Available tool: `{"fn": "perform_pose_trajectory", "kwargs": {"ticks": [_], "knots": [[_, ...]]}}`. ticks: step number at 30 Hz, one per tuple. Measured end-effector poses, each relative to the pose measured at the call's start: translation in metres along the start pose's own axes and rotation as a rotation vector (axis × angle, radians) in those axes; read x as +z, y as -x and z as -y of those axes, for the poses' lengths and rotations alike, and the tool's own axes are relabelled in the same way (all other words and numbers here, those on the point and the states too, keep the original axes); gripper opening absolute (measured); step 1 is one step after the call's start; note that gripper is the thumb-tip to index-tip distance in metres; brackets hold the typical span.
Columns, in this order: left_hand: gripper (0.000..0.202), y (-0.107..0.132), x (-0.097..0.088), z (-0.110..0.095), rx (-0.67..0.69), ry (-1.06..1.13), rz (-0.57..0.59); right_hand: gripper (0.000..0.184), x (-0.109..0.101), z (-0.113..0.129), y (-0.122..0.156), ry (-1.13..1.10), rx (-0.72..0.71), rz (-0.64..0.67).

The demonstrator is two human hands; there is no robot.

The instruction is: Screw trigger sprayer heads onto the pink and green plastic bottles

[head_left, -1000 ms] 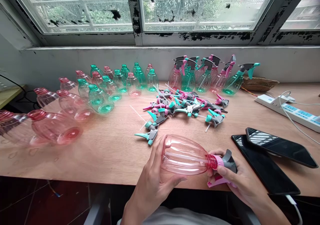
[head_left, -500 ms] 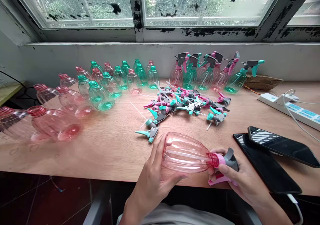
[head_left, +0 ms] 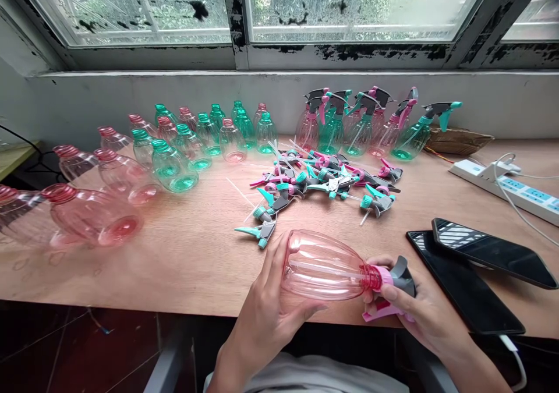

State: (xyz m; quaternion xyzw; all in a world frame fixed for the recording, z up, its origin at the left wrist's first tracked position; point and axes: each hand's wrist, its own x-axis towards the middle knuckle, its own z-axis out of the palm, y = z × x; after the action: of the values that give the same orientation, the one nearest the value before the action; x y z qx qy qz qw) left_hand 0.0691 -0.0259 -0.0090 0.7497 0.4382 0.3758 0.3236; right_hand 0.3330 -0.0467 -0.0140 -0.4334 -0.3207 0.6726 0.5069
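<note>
Glossy, smooth plastic bottle (head_left: pixel 323 271) and smooth wooden tabletop (head_left: pixel 187 259).

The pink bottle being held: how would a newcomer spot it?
Find the wooden table below the window. Over its near edge, the pink bottle points sideways between left grip and right grip. Of all bottles, it alone is held, sprayer at its neck.

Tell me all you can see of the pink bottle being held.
The pink bottle is see-through, apparently plastic, ribbed and rounded, narrowing to a redder neck. A grey and pink spray head sits on the neck, and a pale tube shows inside. It lies sideways near the front edge of the table, neck to the right. The left hand cups its base; the right hand holds the spray head.
</note>
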Motion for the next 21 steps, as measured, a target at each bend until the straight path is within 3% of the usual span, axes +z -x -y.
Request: {"fn": "perform_pose_trajectory", "kwargs": {"ticks": [21], "knots": [[0.094, -0.0003, 0.0002, -0.0011, -0.014, 0.006, -0.009, 0.039, -0.0016, -0.0004, -0.0005, -0.001, 0.016, 0.005]]}}
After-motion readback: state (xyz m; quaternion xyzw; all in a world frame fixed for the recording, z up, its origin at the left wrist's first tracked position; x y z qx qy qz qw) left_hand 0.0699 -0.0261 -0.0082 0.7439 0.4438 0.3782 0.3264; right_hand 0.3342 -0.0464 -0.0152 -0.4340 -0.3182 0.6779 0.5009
